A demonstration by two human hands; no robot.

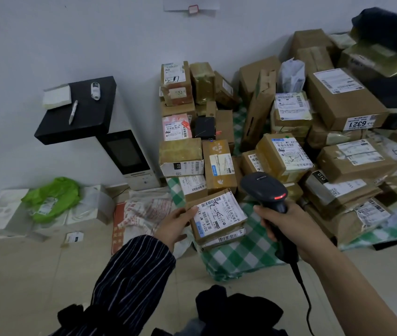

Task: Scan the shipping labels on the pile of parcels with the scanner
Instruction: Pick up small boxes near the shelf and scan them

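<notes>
Parcel (218,218): 1 unit, left edge gripped by left hand (174,225).
Scanner (265,190): held right of parcel, handle clenched in right hand (287,229), red lamp (280,197) lit.

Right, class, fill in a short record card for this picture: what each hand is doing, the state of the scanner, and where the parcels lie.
left hand: holds the small parcel by its left edge, label facing up
right hand: grips the scanner by its handle
scanner: red light lit; head just right of the small parcel
pile of parcels: stacked on a green checked cloth, against the wall
</notes>
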